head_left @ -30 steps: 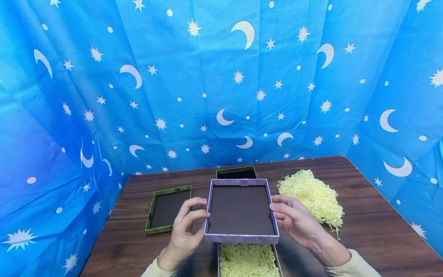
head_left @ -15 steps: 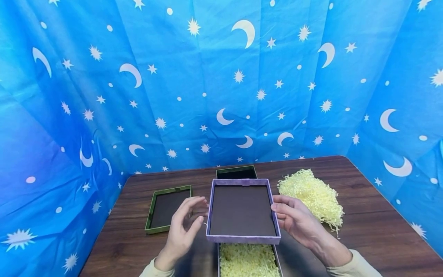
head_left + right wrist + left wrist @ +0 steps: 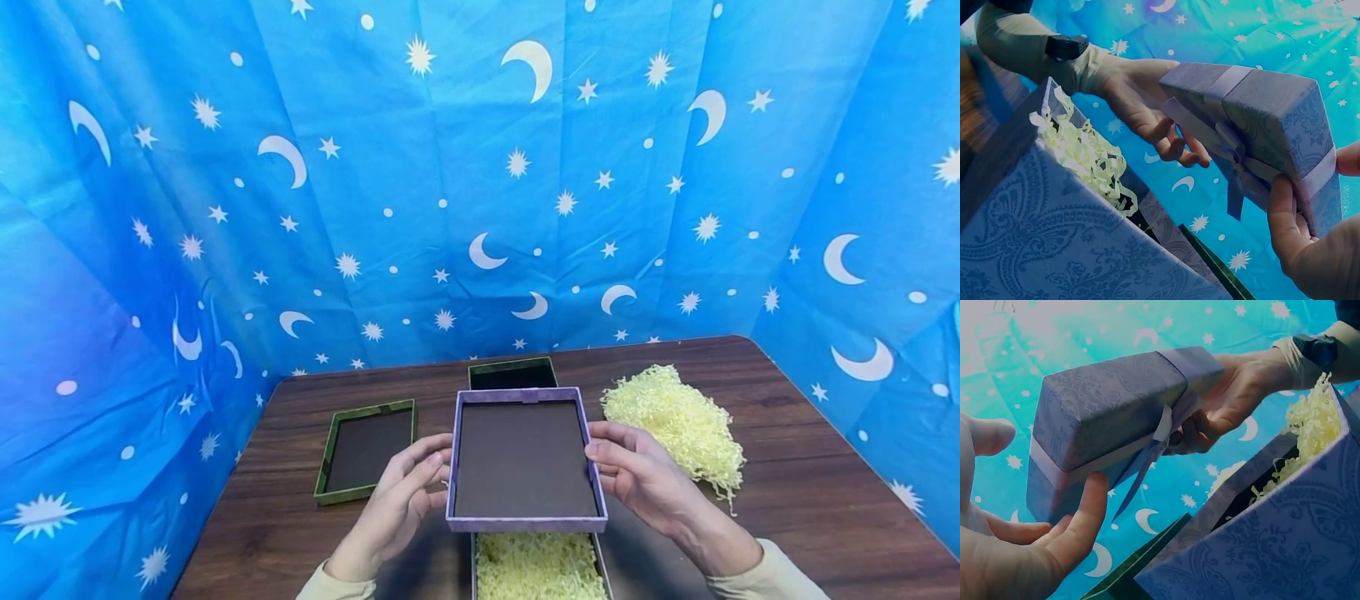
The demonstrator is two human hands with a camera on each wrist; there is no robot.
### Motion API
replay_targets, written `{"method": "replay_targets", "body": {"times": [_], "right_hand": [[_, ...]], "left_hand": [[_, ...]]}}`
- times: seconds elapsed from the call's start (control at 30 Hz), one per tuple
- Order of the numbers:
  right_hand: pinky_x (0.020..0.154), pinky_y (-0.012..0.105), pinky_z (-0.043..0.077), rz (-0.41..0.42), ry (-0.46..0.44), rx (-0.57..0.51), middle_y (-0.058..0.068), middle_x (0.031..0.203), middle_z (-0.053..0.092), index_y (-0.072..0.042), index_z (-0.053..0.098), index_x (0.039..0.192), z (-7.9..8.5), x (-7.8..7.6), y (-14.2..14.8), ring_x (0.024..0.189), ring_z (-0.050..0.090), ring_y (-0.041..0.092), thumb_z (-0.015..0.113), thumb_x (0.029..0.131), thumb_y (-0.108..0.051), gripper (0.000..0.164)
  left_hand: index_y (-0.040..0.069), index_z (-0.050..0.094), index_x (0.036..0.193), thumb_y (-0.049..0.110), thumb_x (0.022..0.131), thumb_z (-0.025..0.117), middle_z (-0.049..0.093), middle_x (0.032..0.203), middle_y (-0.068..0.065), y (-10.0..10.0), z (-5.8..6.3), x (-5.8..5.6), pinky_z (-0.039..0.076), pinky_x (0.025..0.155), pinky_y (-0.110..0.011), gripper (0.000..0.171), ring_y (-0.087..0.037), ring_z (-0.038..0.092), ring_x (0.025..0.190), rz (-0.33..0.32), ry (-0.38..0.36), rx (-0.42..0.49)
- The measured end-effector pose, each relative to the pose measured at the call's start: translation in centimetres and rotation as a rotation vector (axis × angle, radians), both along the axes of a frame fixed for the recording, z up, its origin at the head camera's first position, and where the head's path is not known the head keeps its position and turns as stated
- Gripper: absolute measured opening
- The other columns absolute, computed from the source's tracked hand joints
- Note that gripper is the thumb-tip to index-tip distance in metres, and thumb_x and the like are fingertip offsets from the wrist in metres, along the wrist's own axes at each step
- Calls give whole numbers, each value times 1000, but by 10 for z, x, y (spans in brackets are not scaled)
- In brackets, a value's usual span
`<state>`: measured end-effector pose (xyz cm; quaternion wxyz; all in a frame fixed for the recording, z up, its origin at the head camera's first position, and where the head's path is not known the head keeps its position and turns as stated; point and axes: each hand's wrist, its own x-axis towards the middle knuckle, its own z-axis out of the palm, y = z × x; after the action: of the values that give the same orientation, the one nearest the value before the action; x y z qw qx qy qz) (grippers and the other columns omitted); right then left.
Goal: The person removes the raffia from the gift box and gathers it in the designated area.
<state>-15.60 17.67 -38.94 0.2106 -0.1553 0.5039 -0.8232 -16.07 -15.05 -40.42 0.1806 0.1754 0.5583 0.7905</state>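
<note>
A purple paisley lid, its dark inside facing the head camera, is held up above the table. My right hand grips its right edge between thumb and fingers. Along the left edge, my left hand has its fingers against or close to the lid, with the thumb off it. The wrist views show a lilac ribbon tied in a bow on the lid's outer face. Just below and nearer stands the matching purple box, full of pale yellow shredded paper.
A shallow green lid lies at the left of the brown wooden table. Behind the purple lid stands a green box, partly hidden. More shredded paper lies heaped at the right. Blue cloth with moons and stars hangs around.
My left hand has let go of the lid's left edge, drawn its fingers away, and come back close to it. The lid tilts slightly; my right hand keeps its hold.
</note>
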Motion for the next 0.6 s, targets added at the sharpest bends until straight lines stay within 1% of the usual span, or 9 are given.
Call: {"method": "replay_targets", "body": {"times": [0.1, 0.23, 0.37, 0.5, 0.6], "right_hand": [[86, 31, 57, -21, -6, 26, 8, 114, 65, 11, 34, 131, 0, 0, -1, 97, 66, 15, 47, 99, -5, 39], [83, 28, 57, -49, -9, 54, 7, 112, 62, 12, 32, 132, -1, 0, -4, 93, 64, 12, 50, 98, -6, 43], [81, 27, 57, -53, -7, 53, 6, 110, 61, 10, 34, 130, -2, 0, -5, 91, 64, 10, 51, 97, -5, 40], [82, 28, 57, -35, -1, 47, 7, 110, 64, 12, 36, 129, -1, -1, -6, 91, 66, 12, 50, 97, -4, 39], [80, 27, 57, -27, -2, 52, 6, 109, 63, 10, 39, 128, -1, -1, -8, 89, 65, 11, 51, 96, -4, 36]], "left_hand": [[-14, 26, 143, 15, 103, 41, 59, 120, -10, 1, 1, 0, 59, 78, -32, 51, -14, 64, 93, 5, -30, -3], [-13, 27, 144, 14, 101, 47, 55, 121, -9, 2, 0, 0, 59, 80, -32, 54, -14, 62, 98, 39, -59, -43], [-12, 29, 144, 11, 99, 52, 52, 120, -9, 2, 0, 0, 59, 79, -31, 56, -15, 61, 101, 67, -66, -76], [-12, 30, 144, 10, 97, 55, 51, 119, -10, 1, 1, 1, 59, 78, -30, 58, -15, 61, 99, 85, -61, -90], [-12, 29, 144, 9, 96, 56, 50, 119, -10, 0, 2, 3, 59, 76, -28, 59, -13, 59, 98, 100, -60, -100]]}}
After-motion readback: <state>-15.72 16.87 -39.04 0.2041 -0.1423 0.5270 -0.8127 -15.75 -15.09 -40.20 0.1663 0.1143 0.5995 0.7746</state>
